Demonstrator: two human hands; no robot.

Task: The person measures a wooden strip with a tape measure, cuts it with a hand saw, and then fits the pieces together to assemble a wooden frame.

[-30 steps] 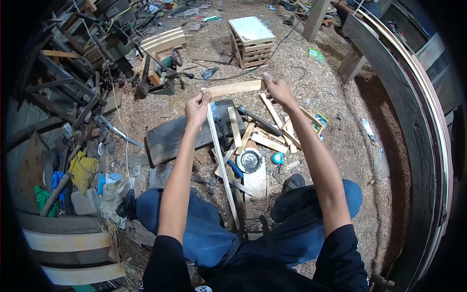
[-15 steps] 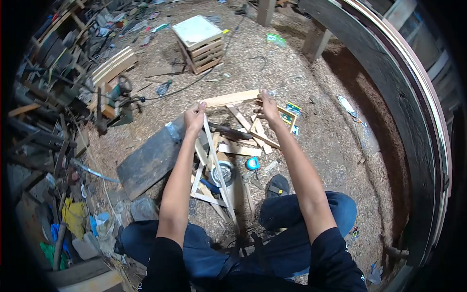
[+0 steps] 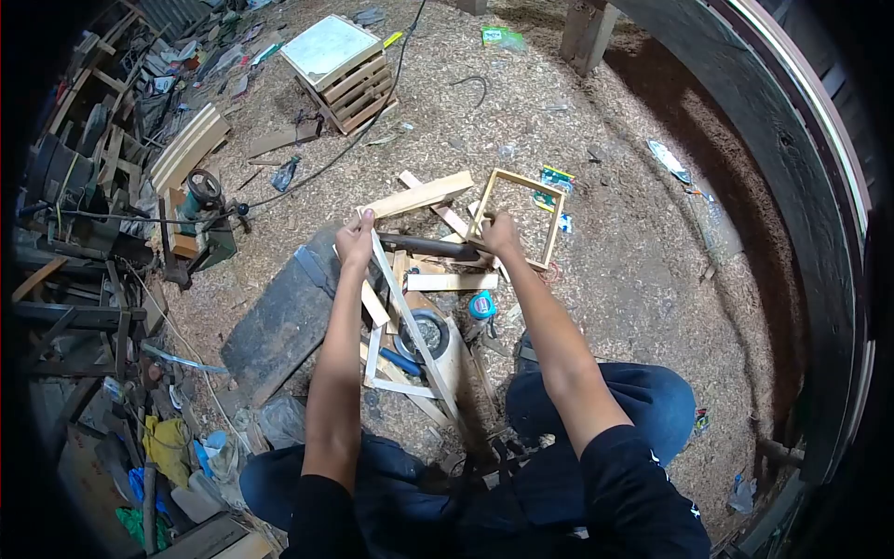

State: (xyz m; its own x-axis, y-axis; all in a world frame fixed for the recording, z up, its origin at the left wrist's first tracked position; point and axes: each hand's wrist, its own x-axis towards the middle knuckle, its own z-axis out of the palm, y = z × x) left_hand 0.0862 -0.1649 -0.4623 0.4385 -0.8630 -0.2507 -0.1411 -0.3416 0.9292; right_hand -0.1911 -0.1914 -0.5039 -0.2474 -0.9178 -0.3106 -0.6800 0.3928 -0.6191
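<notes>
My left hand (image 3: 354,240) is closed on the near end of a pale wooden board (image 3: 421,194), which points away to the right. A long thin wood strip (image 3: 410,312) runs from beside that hand down toward my knees. My right hand (image 3: 500,233) is closed at the left side of a small rectangular wooden frame (image 3: 553,231); its fingertips are partly hidden. Between my arms, loose wood pieces (image 3: 453,281) lie in a pile around a dark bar (image 3: 424,246). A turquoise tape measure (image 3: 481,305) sits near a round metal-rimmed object (image 3: 424,334).
A dark flat board (image 3: 284,312) lies on the left. Slatted wooden frames are stacked under a white panel (image 3: 333,48) farther off. A hand-wheeled machine (image 3: 203,191) and scrap line the left side. A thick dark beam (image 3: 745,121) curves along the right, over wood shavings.
My right hand has left the board's far end and come down to the small frame. The left hand still holds the board, now lower. The camera view has shifted.
</notes>
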